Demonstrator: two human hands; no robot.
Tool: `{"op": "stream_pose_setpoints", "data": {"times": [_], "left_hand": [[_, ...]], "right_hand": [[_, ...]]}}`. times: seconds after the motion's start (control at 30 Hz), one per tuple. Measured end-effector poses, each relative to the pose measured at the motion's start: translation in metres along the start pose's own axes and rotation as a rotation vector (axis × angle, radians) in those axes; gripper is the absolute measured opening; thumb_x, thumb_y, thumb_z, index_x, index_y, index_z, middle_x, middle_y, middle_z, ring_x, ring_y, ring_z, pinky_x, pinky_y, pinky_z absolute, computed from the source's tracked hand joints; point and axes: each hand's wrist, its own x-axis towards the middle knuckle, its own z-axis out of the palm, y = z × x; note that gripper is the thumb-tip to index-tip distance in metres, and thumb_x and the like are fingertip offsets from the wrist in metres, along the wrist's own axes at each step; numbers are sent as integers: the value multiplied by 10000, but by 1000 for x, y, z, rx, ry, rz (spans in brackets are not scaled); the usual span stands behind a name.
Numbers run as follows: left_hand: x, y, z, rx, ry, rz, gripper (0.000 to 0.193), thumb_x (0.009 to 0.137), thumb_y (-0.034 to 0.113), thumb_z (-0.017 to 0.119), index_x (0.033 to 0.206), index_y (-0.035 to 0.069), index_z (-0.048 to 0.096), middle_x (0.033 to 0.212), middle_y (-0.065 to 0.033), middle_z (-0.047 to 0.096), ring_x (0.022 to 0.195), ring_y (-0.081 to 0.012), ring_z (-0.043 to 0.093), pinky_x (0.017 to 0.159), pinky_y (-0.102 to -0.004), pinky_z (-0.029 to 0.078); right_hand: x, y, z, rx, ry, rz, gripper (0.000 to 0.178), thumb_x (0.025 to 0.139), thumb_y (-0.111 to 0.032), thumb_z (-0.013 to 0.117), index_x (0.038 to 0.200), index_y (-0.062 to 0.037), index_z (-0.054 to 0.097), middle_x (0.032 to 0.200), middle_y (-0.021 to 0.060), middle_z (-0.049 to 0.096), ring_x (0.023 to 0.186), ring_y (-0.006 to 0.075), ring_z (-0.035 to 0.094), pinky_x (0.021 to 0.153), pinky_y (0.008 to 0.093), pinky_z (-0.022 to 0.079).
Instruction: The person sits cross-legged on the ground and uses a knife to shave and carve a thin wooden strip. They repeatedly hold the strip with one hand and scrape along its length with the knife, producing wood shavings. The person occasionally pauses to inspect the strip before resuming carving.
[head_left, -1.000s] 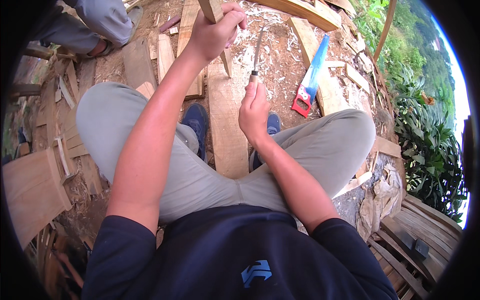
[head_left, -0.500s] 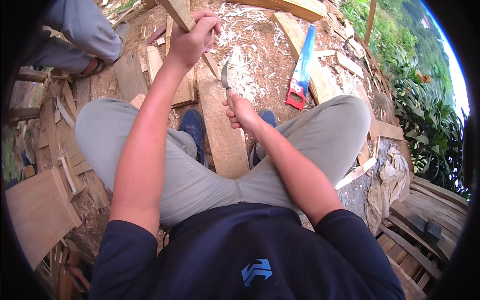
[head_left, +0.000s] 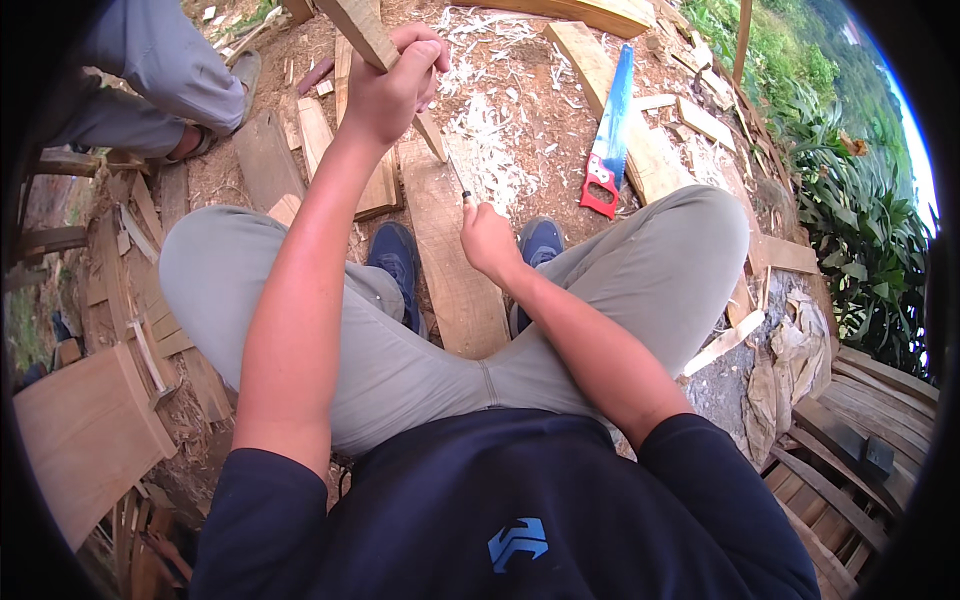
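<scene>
My left hand (head_left: 395, 95) is wrapped round a long strip of wood (head_left: 358, 32), held at a slant with its lower end pointing down and toward me. In my right hand (head_left: 488, 240), closed over its handle, is a knife (head_left: 457, 174). Its thin blade is seen almost edge-on, close by the strip's lower end; whether they touch I cannot tell. Below both hands a wide plank (head_left: 450, 275) runs between my shoes. The knife handle is mostly hidden by my fingers.
A hand saw (head_left: 608, 135) with a red handle leans against a timber beam (head_left: 650, 165) on the right. Pale shavings (head_left: 490, 140) litter the ground ahead. Another person's legs (head_left: 170, 75) are at the upper left. Wooden boards (head_left: 90, 430) lie at the lower left.
My right hand has turned, so the knife's blade shows nearly edge-on instead of broadside. The left hand keeps its grip on the strip. The whole view has shifted slightly.
</scene>
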Motion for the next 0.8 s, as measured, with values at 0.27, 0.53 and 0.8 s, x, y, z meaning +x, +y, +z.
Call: {"op": "stream_pose_setpoints", "data": {"times": [0.27,0.53,0.8], "left_hand": [[-1,-3,-3,-60,58,11,224,937,117,508,763,11,599,474,28,415,394,-59,364,398,-240,318],[-3,-1,-5,-72,4,-1,218,944,105,489,778,8,592,476,34,391,392,-60,346,394,-242,323],[-1,-1,0,-50,22,-30,237,957,110,470,781,2,587,480,39,368,407,-60,350,407,-246,328]], "right_hand": [[-15,-33,-25,475,261,-227,427,1044,-360,412,1038,31,585,822,319,652,796,503,642,747,571,472],[-24,-53,-42,217,145,-119,386,1052,-332,394,1053,30,529,826,332,645,844,515,640,765,595,478],[1,-8,-8,5,96,-96,388,1038,-345,424,1017,21,548,799,335,642,785,535,637,713,593,499]]}}
